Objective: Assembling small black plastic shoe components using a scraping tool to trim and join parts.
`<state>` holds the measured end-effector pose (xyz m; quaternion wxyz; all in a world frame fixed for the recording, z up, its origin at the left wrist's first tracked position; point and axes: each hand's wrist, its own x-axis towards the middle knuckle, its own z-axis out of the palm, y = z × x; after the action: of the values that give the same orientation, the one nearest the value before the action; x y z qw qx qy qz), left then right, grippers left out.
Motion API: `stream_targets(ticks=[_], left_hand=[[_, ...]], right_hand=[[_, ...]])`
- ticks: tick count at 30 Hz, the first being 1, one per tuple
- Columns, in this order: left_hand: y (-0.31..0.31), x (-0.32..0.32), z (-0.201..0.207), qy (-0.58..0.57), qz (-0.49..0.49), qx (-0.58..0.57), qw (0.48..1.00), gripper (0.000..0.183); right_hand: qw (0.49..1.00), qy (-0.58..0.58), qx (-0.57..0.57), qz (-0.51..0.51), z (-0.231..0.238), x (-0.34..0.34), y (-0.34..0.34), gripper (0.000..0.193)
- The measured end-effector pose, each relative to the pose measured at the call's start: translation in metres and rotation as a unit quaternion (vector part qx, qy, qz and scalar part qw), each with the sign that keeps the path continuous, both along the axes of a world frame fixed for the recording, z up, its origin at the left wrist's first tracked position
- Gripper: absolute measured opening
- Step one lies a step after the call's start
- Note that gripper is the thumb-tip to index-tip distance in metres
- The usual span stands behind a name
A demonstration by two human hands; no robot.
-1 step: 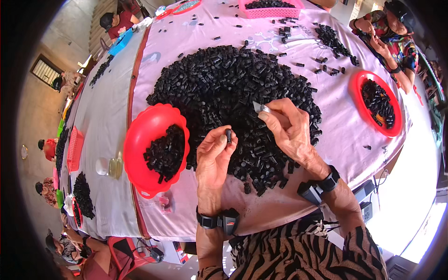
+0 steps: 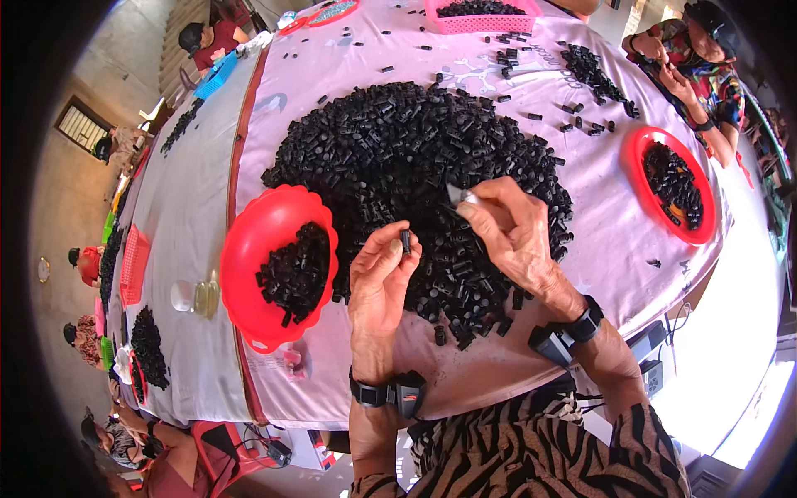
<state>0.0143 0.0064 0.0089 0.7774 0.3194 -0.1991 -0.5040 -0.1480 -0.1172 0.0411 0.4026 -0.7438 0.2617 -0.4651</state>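
Between the thumb and fingers of my left hand (image 2: 383, 270) is a small black cylindrical part (image 2: 406, 241), held upright. My right hand (image 2: 515, 232) pinches a small flat metal blade (image 2: 454, 195) whose tip points up and left, apart from the part. Under and beyond both hands spreads a large pile of black cylindrical parts (image 2: 415, 124). Left of my left hand stands a red scalloped basin (image 2: 249, 241), and more black parts (image 2: 295, 270) lie in it.
A red oval tray (image 2: 638, 166) with black parts sits at the right, near a co-worker (image 2: 697, 66). A pink basket (image 2: 481, 23) stands at the far edge. Left of the basin is a clear jar (image 2: 206, 299). Other people sit along the left side.
The blade in my right hand has shifted slightly left and tilted. My left hand and the black part in it stay nearly in place.
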Motion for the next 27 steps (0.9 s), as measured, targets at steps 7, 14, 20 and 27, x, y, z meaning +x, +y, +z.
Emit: stream_targets(ticks=[7,14,20,27], left_hand=[[0.000,-0.003,0.001,0.000,0.001,-0.001,1.000,0.032],[-0.001,-0.007,0.011,0.002,0.038,0.034,0.999,0.025],[-0.002,-0.010,0.013,-0.009,0.067,0.050,0.996,0.020],[-0.002,-0.007,0.008,-0.009,0.052,0.072,0.996,0.021]], right_hand=[[0.996,0.049,-0.057,0.050,-0.010,0.005,0.005,0.028],[0.994,0.057,-0.074,0.057,-0.009,0.006,0.006,0.024],[0.990,0.086,-0.089,0.065,-0.008,0.003,0.006,0.028],[0.988,0.086,-0.097,0.086,-0.010,0.004,0.007,0.026]])
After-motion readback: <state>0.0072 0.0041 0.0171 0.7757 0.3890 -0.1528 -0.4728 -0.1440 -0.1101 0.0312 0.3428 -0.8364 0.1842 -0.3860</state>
